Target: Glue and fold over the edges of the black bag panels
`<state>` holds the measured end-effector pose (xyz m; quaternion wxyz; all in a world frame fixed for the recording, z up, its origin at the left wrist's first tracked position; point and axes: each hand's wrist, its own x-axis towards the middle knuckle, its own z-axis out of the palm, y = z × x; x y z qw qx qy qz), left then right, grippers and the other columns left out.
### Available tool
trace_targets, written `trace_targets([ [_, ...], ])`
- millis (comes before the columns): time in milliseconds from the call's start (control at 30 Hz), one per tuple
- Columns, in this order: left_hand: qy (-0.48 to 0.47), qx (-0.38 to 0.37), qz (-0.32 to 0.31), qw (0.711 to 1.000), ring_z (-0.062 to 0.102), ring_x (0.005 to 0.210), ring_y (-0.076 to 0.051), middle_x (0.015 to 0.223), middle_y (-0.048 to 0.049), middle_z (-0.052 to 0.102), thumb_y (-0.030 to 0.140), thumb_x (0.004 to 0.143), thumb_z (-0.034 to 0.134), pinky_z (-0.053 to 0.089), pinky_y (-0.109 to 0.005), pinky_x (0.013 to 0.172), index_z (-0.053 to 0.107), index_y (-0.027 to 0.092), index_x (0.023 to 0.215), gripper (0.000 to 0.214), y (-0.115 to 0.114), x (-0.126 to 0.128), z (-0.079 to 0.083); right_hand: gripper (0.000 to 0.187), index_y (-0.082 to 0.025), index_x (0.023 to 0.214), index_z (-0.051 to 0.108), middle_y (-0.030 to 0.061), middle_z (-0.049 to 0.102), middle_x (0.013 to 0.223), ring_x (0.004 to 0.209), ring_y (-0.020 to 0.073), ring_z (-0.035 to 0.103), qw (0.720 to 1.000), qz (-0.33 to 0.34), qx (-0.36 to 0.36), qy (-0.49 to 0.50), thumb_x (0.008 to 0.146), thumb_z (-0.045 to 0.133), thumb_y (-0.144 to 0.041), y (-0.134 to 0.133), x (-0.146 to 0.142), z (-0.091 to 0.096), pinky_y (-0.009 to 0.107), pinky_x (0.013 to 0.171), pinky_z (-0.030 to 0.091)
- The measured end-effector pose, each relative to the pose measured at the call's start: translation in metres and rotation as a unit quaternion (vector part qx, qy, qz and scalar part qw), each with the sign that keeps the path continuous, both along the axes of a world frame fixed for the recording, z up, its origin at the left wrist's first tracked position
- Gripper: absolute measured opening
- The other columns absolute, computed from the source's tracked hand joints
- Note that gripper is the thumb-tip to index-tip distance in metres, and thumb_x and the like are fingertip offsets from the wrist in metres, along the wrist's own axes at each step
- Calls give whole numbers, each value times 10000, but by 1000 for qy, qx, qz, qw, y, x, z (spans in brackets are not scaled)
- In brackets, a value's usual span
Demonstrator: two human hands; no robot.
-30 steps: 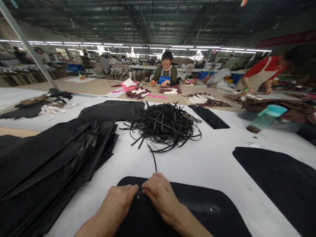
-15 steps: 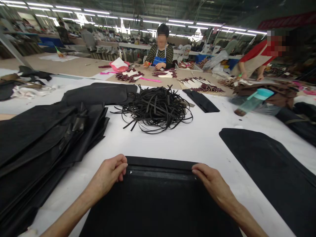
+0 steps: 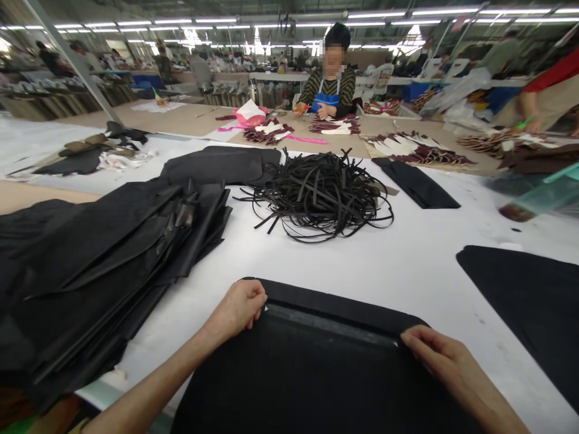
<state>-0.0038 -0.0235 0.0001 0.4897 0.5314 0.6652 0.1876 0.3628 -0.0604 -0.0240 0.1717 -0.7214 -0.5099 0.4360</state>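
Observation:
A large black leather-like panel [image 3: 294, 374] lies in front of me on the white table. A flat band [image 3: 335, 304] runs along its far edge, with a greyish shiny strip just below it. My left hand [image 3: 244, 304] is closed, thumb and fingers pinching at the left end of that band, beside a small white mark. At the right end, my right hand [image 3: 434, 346] pinches the panel's edge near another small pale mark. The fingertips partly cover the material they grip. Slanting down to the right, the far edge stretches between both hands.
Black sheets [image 3: 113, 253] are piled at left. A tangled heap of black strips [image 3: 321, 196] lies beyond the panel. Further black pieces [image 3: 525, 301] rest at right, near a teal bottle [image 3: 538, 196]. A co-worker [image 3: 332, 84] sits across the table behind maroon and white pieces.
My view has swung left, so the surroundings appear further right. The panel's far edge now slants more, its right end lower. Both hands keep pinching its far edge.

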Motion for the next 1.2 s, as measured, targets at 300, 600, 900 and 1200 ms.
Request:
trace_targets([
  [300, 51, -9, -1, 999, 424, 318, -83, 409, 74, 469, 181, 699, 450, 282, -184, 339, 471, 186, 606, 96, 4, 3, -2, 401, -197, 687, 588, -35, 398, 537, 534, 137, 373, 999, 5, -32, -27, 752, 490, -580, -2, 3, -8, 249, 499, 276],
  [600, 52, -11, -8, 999, 409, 307, -83, 404, 72, 476, 209, 727, 446, 276, -185, 332, 449, 195, 600, 129, 5, 1, -9, 405, -187, 700, 565, -32, 378, 560, 552, 139, 356, 999, 7, -32, -27, 763, 462, -573, 0, 2, -10, 260, 512, 250],
  [900, 91, 0, -27, 996, 428, 317, -92, 418, 71, 479, 256, 757, 429, 291, -193, 349, 433, 204, 618, 148, 4, 2, -9, 358, -188, 673, 543, -39, 386, 547, 530, 128, 353, 999, 4, -28, -33, 737, 471, -532, 1, -6, 0, 260, 500, 235],
  [1200, 151, -1, -71, 986, 458, 368, -117, 461, 65, 482, 303, 806, 376, 304, -220, 399, 407, 220, 644, 185, 4, 0, -14, 284, -194, 633, 506, -58, 354, 514, 488, 108, 326, 1000, -4, 0, -8, 747, 467, -451, 3, -12, 7, 252, 473, 215],
])
